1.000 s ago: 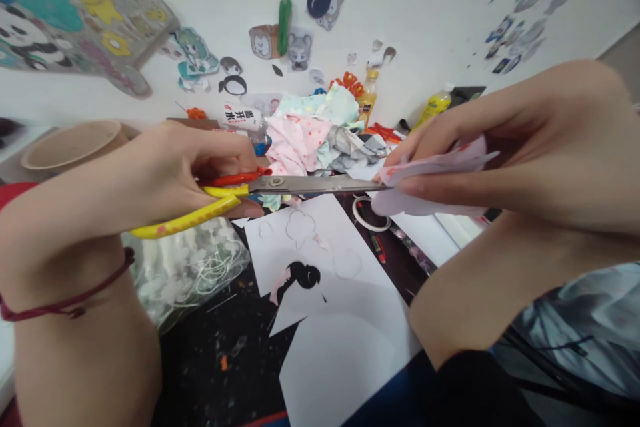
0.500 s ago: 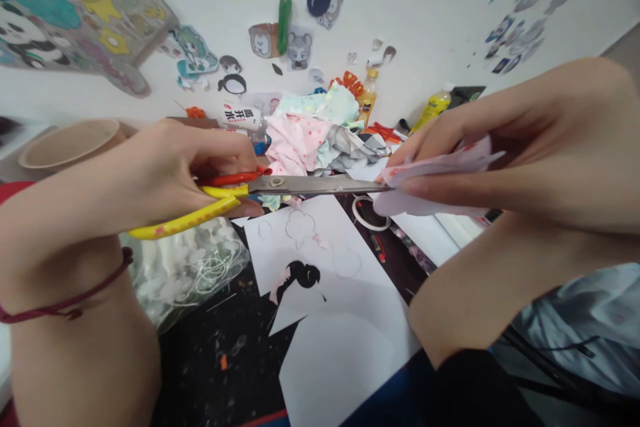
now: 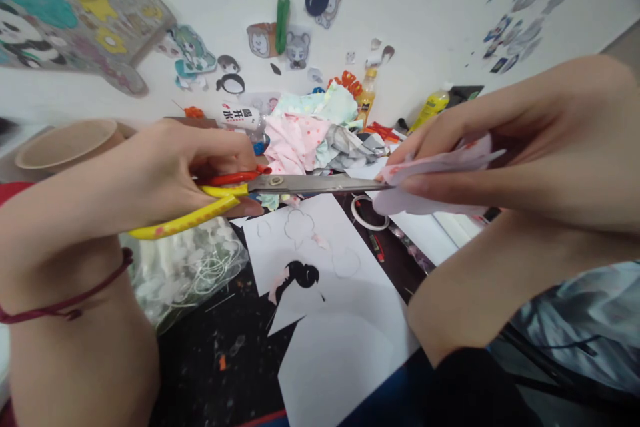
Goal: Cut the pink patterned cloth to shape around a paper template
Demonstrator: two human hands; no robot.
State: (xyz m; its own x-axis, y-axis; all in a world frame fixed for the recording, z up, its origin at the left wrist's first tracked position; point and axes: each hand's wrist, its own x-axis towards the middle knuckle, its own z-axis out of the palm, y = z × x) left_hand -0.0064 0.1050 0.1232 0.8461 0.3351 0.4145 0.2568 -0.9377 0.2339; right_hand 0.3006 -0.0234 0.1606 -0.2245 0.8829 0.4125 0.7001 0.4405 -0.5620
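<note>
Left hand (image 3: 200, 170) clamped on yellow-and-red scissors (image 3: 305, 184), right hand (image 3: 505, 147) pinching folded pale pink paper (image 3: 425, 203) in the air above the paint-flecked black tabletop (image 3: 210, 360). Hands apart, blade tips at the paper's edge. Keep paper taut, blades square to the fold.

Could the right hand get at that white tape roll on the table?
Probably yes: the right hand sits just beside the tape roll, but it must first release the folded paper it pinches; scissor blades lie close.
</note>
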